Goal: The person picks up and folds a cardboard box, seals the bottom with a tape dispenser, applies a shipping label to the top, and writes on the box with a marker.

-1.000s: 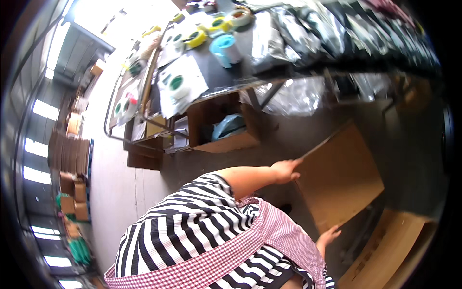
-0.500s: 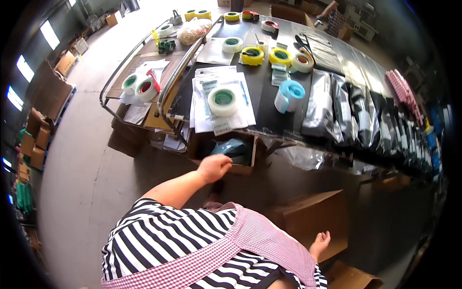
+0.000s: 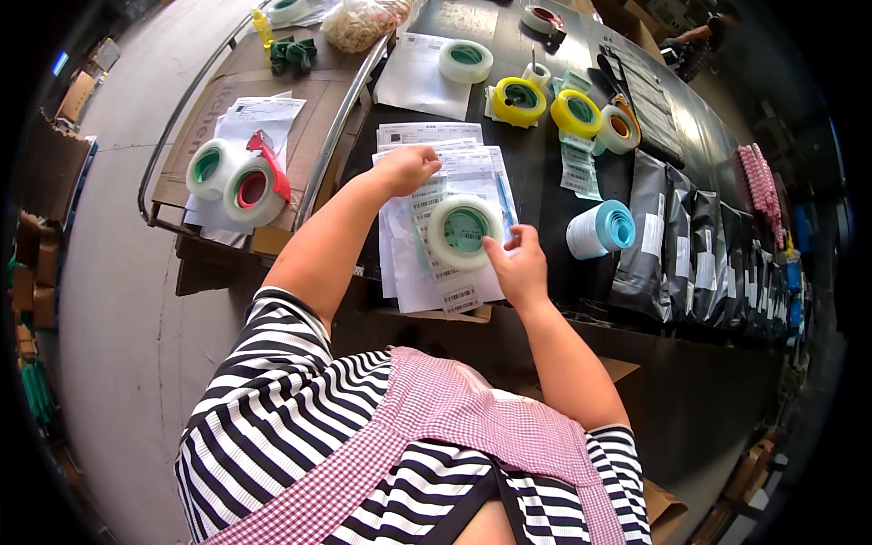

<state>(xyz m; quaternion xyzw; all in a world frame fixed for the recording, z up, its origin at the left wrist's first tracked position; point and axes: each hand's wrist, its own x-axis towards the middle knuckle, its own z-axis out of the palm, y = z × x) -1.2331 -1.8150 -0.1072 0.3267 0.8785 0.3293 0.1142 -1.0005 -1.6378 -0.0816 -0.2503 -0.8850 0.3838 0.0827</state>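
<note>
My left hand is closed in a pinch over the upper part of a stack of printed papers; what lies between the fingertips is hidden. A strip of labels runs down the stack just below it. On top sits a roll of clear tape with a green core. My right hand grips this roll at its right side, thumb on the rim and curled fingers outside it. A blue pen lies on the papers beyond that hand. To the right stands a light-blue roll.
Yellow tape rolls and more labels lie farther back on the dark table. Black packed bags stand in a row at right. A cart at left carries tape rolls, one in a red dispenser.
Both hands have come up to the papers: the left from above the box under the table edge, the right from low at the right. The view has moved closer to the table.
</note>
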